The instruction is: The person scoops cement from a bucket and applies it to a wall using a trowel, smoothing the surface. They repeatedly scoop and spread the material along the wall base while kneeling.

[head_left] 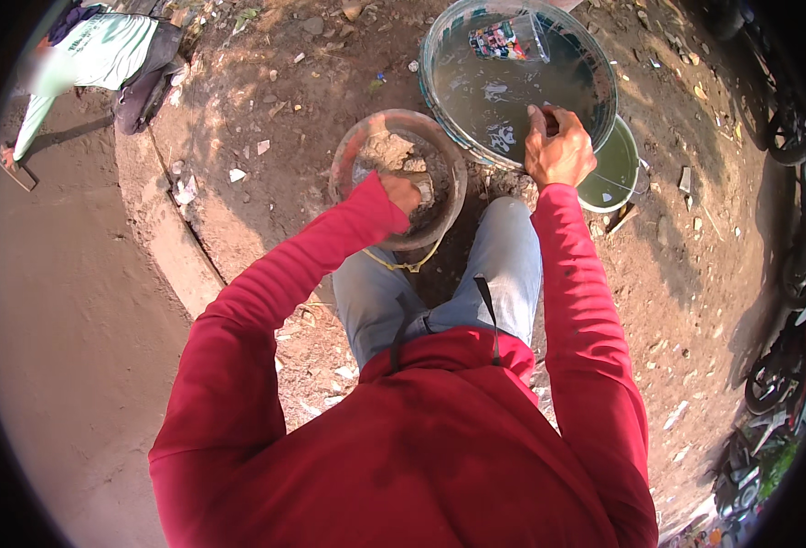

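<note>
My left hand (402, 194) reaches into a reddish-brown bucket (459, 187) between my knees. Its fingers are curled, and their tips and anything in them are hidden. Pale, lumpy material (387, 151) and grey paste lie inside this bucket. A yellowish handle (414, 267) hangs at the near side. My right hand (563, 151) is over the near right rim of a large bucket (430, 78) of murky water. Thumb and fingers are bent toward each other above the water; what they hold, if anything, I cannot make out. A clear container with a colourful label (510, 39) floats near the far side.
A smaller pale bucket (634, 151) with greenish liquid stands right of the large one. At far left, a person (115, 55) leans over smooth wet concrete (65, 301), holding a flat tool (19, 173). A board (179, 251) edges it. Motorbikes (773, 374) line the right.
</note>
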{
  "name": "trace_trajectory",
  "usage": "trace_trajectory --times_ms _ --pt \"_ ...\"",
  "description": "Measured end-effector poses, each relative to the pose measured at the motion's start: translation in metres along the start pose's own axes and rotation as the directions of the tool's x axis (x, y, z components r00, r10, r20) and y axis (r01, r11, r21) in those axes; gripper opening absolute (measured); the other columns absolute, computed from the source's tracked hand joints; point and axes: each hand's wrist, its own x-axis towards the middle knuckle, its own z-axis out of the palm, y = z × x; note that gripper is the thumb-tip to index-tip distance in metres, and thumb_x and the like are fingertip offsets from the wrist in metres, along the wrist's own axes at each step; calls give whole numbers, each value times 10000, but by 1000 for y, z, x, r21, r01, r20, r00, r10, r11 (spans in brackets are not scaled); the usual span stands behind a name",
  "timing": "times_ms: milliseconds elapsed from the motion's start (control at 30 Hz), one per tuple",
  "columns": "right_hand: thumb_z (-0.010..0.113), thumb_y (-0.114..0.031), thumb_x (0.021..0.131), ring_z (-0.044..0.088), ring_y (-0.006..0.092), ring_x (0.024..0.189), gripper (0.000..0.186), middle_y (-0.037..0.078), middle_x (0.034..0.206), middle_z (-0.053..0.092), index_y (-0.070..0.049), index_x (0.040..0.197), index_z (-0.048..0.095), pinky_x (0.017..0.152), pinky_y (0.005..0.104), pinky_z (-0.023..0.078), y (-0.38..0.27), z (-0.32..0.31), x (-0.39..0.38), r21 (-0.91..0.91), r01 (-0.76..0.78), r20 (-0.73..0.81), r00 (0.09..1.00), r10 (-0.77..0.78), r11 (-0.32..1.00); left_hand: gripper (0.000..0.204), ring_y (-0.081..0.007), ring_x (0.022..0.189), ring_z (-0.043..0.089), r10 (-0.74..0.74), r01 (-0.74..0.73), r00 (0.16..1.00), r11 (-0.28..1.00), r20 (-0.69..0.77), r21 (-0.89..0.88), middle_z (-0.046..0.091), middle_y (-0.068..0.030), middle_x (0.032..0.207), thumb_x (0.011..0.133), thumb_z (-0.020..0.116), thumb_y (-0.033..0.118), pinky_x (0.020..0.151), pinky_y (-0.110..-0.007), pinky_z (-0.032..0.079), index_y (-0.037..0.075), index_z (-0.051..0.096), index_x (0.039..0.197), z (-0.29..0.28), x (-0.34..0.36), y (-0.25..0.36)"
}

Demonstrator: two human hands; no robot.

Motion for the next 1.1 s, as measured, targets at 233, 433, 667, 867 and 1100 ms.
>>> trace_trajectory --times_ms 233,433,667,867,1100 --pt "702 -297 778 674 236 729 229 61 796 692 -83 857 714 690 346 506 -1 1 1 -6 -15 7 1000 15 1000 188 -312 879 674 -144 155 983 983 115 -95 692 -149 879 698 653 139 755 -417 535 85 716 866 21 74 0" --pt "704 -306 789 674 229 711 227 66 755 692 -90 857 718 685 341 509 3 0 2 -28 -3 -8 1000 3 1000 215 -319 985 644 -556 506 831 764 -10 -401 682 -156 983 741 685 211 817 -417 519 81 711 911 31 90 -23" --pt "676 -300 797 659 265 721 190 59 789 682 -121 841 721 666 365 494 10 0 3 -36 42 -23 999 -43 998 338 -351 981 637 -863 713 500 360 75 -602 673 -197 977 695 735 232 827 -415 513 32 684 963 55 51 -24" --pt "673 -334 792 659 286 740 218 68 820 687 -125 831 719 678 376 494 5 4 4 -30 54 -31 998 -55 998 312 -367 939 642 -830 625 546 495 -114 -603 671 -214 957 657 735 200 818 -421 513 34 693 918 65 18 -26" --pt "688 -322 786 672 266 745 219 65 785 693 -114 846 723 692 359 503 7 -3 1 -31 2 4 1000 -2 1000 194 -344 809 657 -180 165 978 977 -107 -138 662 -167 819 684 631 127 721 -433 526 59 674 860 -20 -32 -20"
